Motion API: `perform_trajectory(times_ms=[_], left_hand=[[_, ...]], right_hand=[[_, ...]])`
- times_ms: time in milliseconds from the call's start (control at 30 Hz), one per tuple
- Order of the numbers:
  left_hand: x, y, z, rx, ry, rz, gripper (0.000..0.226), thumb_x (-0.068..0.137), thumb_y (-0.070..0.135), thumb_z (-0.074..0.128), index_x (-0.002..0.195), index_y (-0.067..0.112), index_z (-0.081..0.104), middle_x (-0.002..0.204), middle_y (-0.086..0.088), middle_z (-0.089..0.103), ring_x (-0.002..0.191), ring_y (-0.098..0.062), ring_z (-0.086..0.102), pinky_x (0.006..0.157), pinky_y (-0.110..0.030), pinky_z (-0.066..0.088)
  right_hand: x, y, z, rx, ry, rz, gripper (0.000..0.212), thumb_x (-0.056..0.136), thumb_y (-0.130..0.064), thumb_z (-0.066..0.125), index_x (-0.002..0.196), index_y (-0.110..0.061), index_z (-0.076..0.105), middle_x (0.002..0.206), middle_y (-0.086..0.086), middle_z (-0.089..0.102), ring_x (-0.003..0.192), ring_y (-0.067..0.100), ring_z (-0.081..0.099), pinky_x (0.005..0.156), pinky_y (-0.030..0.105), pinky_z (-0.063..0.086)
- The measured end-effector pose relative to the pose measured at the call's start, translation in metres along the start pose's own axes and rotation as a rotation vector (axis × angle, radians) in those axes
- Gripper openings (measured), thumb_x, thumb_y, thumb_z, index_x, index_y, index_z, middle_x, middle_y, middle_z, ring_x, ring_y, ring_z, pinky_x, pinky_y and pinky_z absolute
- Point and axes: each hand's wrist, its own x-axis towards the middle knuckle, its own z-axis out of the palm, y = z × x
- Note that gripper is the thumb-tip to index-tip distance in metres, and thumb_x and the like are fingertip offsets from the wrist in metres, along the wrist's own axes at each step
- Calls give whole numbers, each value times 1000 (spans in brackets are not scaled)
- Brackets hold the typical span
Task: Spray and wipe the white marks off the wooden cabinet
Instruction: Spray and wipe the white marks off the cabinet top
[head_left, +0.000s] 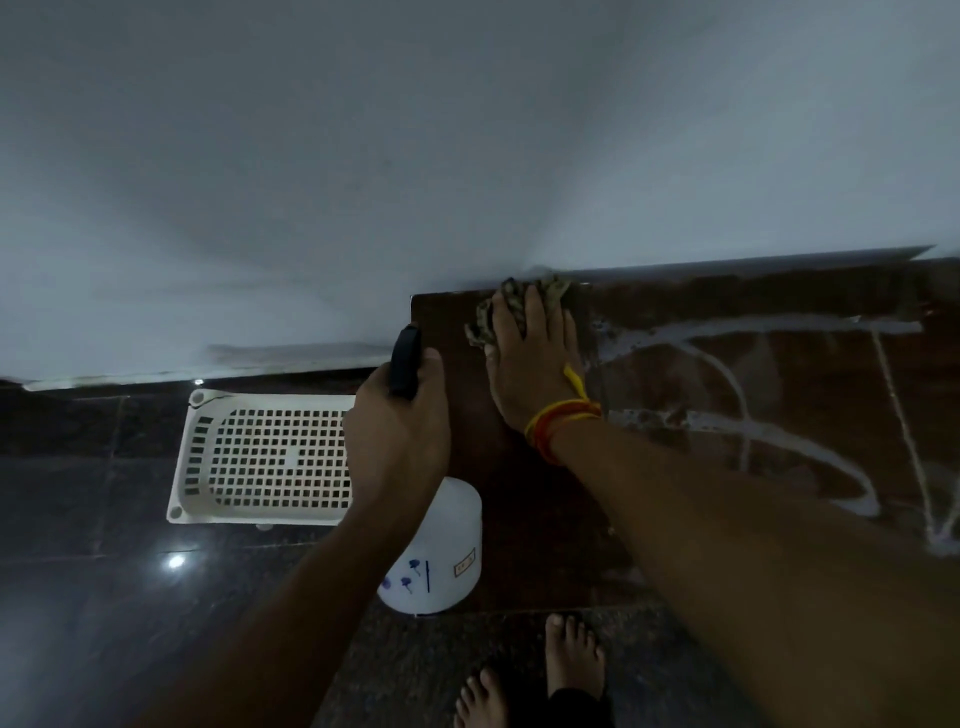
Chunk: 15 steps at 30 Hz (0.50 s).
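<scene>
Cabinet top fills the right of my view, against the wall; scanning from the left I see a white basket on the floor; then my left hand curled round the spray bottle by its black trigger; then my right hand flat, fingers straight, pressing a cloth at the back left corner; white marks (still thick) lie further right. I judge wiping is under way; next the cloth must sweep right across those marks.
</scene>
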Motion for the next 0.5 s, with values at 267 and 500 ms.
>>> perform_trajectory(times_ms=[267, 500], left_hand=[[14, 7, -5, -3, -14, -22, 40, 96, 47, 48, 73, 16, 58, 62, -12, 64, 64, -37, 67, 58, -42, 55], [13, 7, -6, -7, 1, -1, 40, 98, 43, 48, 71, 15, 56, 68, -25, 64, 63, -43, 64, 53, -48, 55]], right_hand=[[-17, -4, 4, -26, 35, 32, 59, 93, -36, 42, 147, -20, 28, 152, 20, 25, 139, 43, 22, 117, 50, 9], [22, -8, -4, -9, 39, 42, 59, 96, -37, 38, 150, -22, 18, 156, 18, 15, 142, 42, 12, 119, 49, 3]])
